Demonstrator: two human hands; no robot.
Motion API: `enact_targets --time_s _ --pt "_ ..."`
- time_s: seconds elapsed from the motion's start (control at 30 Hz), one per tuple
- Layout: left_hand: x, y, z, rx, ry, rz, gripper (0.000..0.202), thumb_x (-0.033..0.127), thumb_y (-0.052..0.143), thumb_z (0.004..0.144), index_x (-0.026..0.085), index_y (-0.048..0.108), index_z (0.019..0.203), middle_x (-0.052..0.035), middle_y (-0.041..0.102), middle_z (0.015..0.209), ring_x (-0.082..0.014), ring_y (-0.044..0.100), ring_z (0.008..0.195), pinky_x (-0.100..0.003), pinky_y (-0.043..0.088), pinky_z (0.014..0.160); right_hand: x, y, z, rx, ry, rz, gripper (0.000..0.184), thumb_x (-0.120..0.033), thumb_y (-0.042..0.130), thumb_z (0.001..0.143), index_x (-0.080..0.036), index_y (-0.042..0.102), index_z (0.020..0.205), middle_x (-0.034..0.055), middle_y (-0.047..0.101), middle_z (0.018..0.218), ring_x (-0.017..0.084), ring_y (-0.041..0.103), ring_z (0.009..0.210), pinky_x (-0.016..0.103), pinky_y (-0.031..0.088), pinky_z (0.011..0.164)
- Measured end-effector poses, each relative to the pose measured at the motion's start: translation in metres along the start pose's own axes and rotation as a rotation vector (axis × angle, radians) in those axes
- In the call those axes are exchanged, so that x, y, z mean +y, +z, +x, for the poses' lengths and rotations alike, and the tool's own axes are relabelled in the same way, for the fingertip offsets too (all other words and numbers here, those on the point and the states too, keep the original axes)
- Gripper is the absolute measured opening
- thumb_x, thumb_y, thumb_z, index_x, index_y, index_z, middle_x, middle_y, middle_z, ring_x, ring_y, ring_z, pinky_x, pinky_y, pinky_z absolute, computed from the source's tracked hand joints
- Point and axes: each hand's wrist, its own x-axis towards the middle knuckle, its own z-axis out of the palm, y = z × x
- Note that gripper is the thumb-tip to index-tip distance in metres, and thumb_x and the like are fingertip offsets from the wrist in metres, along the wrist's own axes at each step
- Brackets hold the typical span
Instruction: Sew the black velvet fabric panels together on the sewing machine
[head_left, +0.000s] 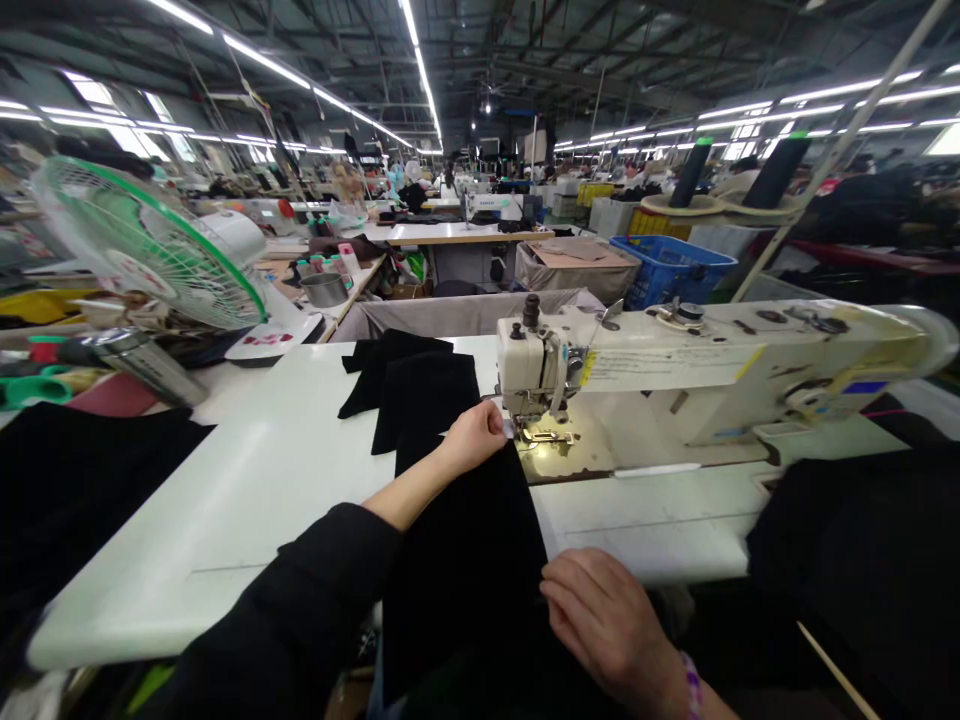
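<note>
A person sits at a white sewing table [247,500] in a large workshop; directions take the middle of the view as the clock's centre. A long black cloth [465,560] runs from just under the centre down to 6 o'clock, its far end beside the needle area of a cream sewing machine [645,400] that stretches out toward 3 o'clock.

The left hand [476,437] is just below the centre at 6 o'clock, over the far end of the cloth. Its thumb and fingers are bunched together against a small pale piece [508,429] next to the needle area; whether they pinch it cannot be told. The right hand [600,615] is at 5 o'clock, by the cloth's right edge, fingers loosely curled; whether it grips the edge cannot be told. A purple and white bracelet [691,688] circles that wrist.

Near the centre at 8 o'clock, overlapping black fabric pieces [424,390] lie on the table. Farther out at 9 o'clock is a metal flask [146,365], with a green-rimmed fan [150,245] tilted just above it. More dark fabric [847,540] lies at 4 o'clock. Beyond the machine, at 2 o'clock, are a blue crate [667,272] and dark thread cones [690,175].
</note>
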Motion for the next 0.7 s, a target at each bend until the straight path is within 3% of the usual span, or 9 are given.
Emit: enact_targets --time_s 0.23,0.53,0.6,0.7 --pt "0.003 0.007 0.028 -0.059 -0.022 -0.018 0.018 0.011 0.065 0.061 0.020 0.055 0.073 0.0048 0.058 0.063 -0.0133 0.055 0.060 -0.023 0.037 0.055 0.001 0.008 0.001 0.020 0.088 0.034 0.022 -0.001 0.049 0.089 -0.015 0.063 0.098 0.0069 0.073 0.088 0.021 0.068 0.081 0.036 0.055 0.077" --pt "-0.005 0.007 0.025 -0.024 0.002 0.003 0.020 0.010 0.068 0.066 0.019 0.054 0.077 0.0039 0.061 0.067 -0.0136 0.059 0.061 -0.023 0.043 0.057 0.000 0.006 0.004 0.006 0.104 0.062 0.024 -0.001 0.049 0.088 -0.017 0.063 0.099 0.0065 0.073 0.088 0.021 0.067 0.081 0.036 0.054 0.077" --pt "-0.003 0.007 0.022 0.005 0.012 0.034 0.020 0.011 0.068 0.071 0.019 0.054 0.083 0.0027 0.062 0.071 -0.0148 0.061 0.065 -0.025 0.047 0.063 0.000 0.005 0.004 -0.004 0.112 0.064 0.024 -0.001 0.048 0.089 -0.017 0.063 0.099 0.0068 0.073 0.089 0.021 0.067 0.082 0.037 0.054 0.078" --pt "0.012 0.003 0.003 0.082 0.050 0.124 0.021 0.011 0.067 0.077 0.018 0.055 0.093 -0.0047 0.064 0.091 -0.0222 0.062 0.090 -0.037 0.050 0.084 -0.002 0.002 0.005 -0.026 0.127 0.072 0.026 -0.001 0.046 0.090 -0.018 0.062 0.100 0.0062 0.072 0.090 0.021 0.066 0.083 0.037 0.054 0.079"
